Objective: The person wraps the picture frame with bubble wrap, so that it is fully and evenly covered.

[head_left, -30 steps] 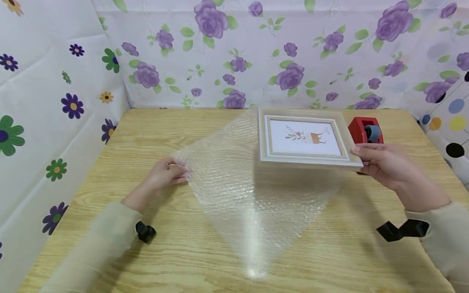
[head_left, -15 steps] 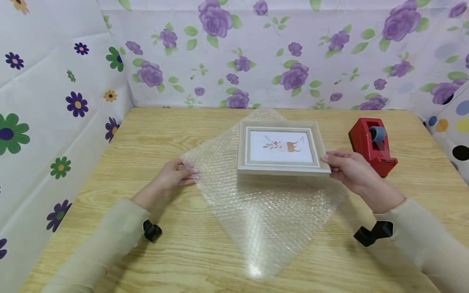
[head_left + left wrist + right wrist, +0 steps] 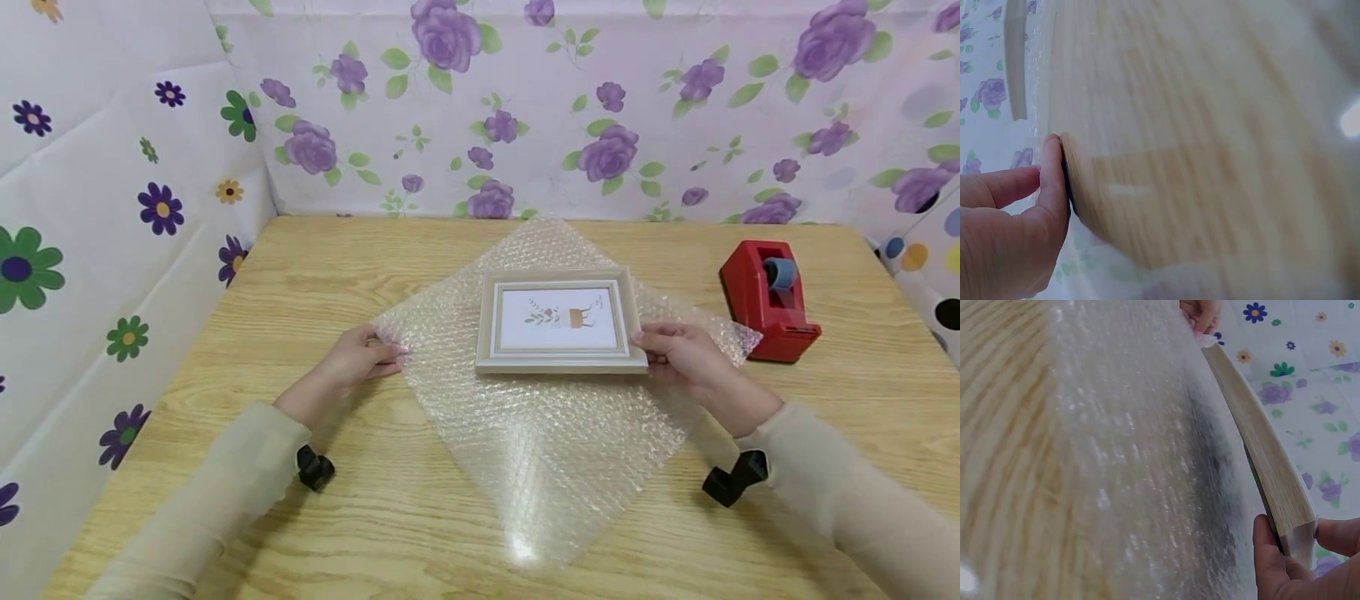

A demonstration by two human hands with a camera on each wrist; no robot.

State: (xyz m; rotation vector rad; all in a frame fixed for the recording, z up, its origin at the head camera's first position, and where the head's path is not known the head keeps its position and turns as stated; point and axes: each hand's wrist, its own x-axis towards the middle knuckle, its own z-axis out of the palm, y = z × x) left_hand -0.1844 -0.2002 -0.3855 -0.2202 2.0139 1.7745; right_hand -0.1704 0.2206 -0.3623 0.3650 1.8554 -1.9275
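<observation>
My right hand [image 3: 684,354] grips the right end of a cream picture frame [image 3: 562,362], thumb on the front and fingers beneath. The frame holds a small plant print and lies face up over the middle of a sheet of bubble wrap [image 3: 525,442], turned diamondwise on the table. In the right wrist view a gap shows between the frame [image 3: 1266,444] and the bubble wrap [image 3: 1129,456], so the held end is off the sheet. At the wrap's left corner my left hand [image 3: 352,358] pinches the plastic between thumb and fingers.
A red tape dispenser [image 3: 768,308] with a blue roll stands on the right, beside the wrap's right corner. The wooden table [image 3: 337,508] runs back to a flowered cloth [image 3: 525,108]. Another patterned cloth [image 3: 75,250] borders the left side.
My right hand has brought the picture frame leftward and lower, over the bubble wrap's middle. The wrap's right corner and the whole tape dispenser now show. My left hand stays at the left corner.
</observation>
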